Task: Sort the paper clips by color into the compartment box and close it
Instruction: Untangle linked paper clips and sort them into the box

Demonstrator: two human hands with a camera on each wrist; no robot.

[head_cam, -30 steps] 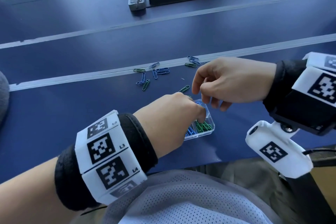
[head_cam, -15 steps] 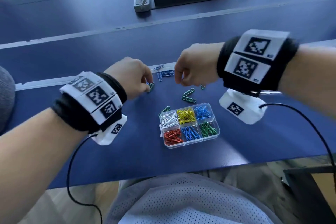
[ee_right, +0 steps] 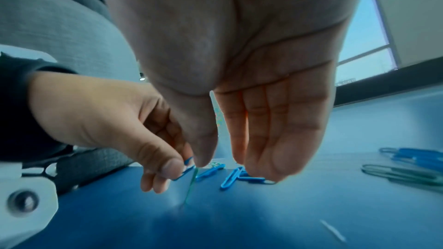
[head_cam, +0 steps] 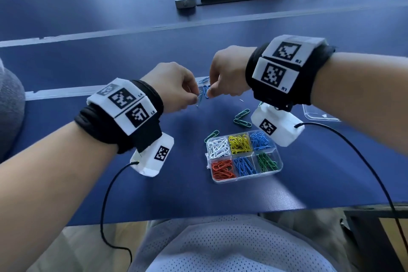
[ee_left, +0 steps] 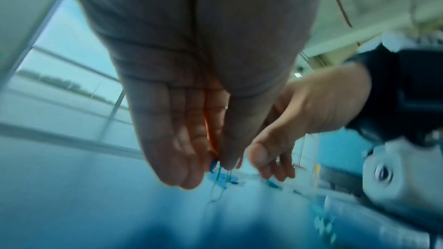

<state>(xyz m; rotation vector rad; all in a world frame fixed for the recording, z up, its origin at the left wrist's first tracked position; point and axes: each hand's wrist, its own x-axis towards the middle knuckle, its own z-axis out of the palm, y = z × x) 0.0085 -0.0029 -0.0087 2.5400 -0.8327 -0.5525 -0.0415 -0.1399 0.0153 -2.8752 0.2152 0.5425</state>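
Paper clips lie loose beyond the compartment box; left hand pinches one, right hand grip narrow.

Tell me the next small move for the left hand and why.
Probably lift the left hand and carry its catch toward the compartment box. Its fingers already pinch a blue paper clip with a green paper clip dangling from it, apparently hooked together, so they likely need separating before dropping each by color.
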